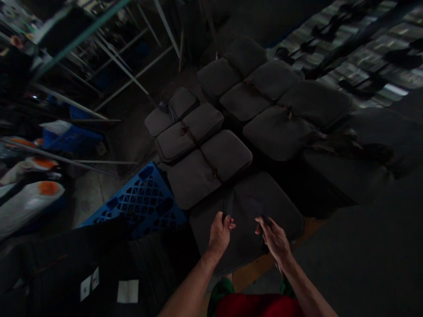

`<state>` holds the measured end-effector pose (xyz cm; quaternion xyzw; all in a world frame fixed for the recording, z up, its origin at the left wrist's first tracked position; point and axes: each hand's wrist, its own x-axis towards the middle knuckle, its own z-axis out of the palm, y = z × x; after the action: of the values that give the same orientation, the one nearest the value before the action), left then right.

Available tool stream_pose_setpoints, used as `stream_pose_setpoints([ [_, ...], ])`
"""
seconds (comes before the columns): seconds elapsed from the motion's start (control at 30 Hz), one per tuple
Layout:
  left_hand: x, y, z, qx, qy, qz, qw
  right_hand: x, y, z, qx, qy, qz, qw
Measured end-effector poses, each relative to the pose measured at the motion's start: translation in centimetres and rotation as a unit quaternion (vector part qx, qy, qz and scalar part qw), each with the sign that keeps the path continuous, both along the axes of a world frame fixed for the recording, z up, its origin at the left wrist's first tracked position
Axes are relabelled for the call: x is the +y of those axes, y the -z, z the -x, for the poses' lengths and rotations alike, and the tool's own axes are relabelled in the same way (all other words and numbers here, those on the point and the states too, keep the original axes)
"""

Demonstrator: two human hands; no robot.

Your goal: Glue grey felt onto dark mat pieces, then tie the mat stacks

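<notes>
In front of me lies a dark grey stack of padded, round-cornered panels [244, 255], with both hands above it. My left hand [219, 233] is closed, and a dark strip [228, 203] seems to run from its fingers across the stack. To its right, my right hand [273, 237] is also closed, around a thin dark thing that I cannot make out in the dim light. Just beyond is a bundle of similar panels [211, 167], pinched in the middle by a knotted dark tie [214, 173].
More tied bundles [277, 127] stand in rows ahead and to the right. A blue plastic pallet [145, 193] lies at left, near dark bundles with white labels [128, 291]. Metal frames [122, 66] and a blue crate [71, 136] stand further left.
</notes>
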<state>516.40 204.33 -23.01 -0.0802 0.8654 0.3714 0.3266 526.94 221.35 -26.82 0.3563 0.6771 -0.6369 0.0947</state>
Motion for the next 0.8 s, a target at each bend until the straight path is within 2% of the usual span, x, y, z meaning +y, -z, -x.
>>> stream_pose_setpoints([
  [0.13,0.5,0.3,-1.5,-0.007,0.066,0.044,0.997,-0.3,0.6,1.7,0.03,-0.011,-0.041,0.999],
  [0.27,1.0,0.4,-2.5,-0.001,0.14,0.083,0.987,-0.9,1.1,3.6,0.08,-0.081,-0.058,0.992],
  [0.4,1.4,0.4,-3.1,-0.014,0.183,0.071,0.981,-1.9,1.7,4.5,0.086,-0.151,-0.048,0.984],
  [0.53,1.3,0.8,-3.0,-0.01,0.163,0.038,0.986,-1.9,2.0,4.3,0.088,-0.193,-0.023,0.977],
  [0.63,1.0,1.5,-3.1,-0.036,0.125,0.015,0.991,-1.2,1.6,4.0,0.083,-0.206,-0.013,0.975],
  [0.8,1.2,2.2,-3.3,-0.029,0.043,0.07,0.996,-0.1,-0.3,5.1,0.085,-0.205,-0.044,0.974],
])
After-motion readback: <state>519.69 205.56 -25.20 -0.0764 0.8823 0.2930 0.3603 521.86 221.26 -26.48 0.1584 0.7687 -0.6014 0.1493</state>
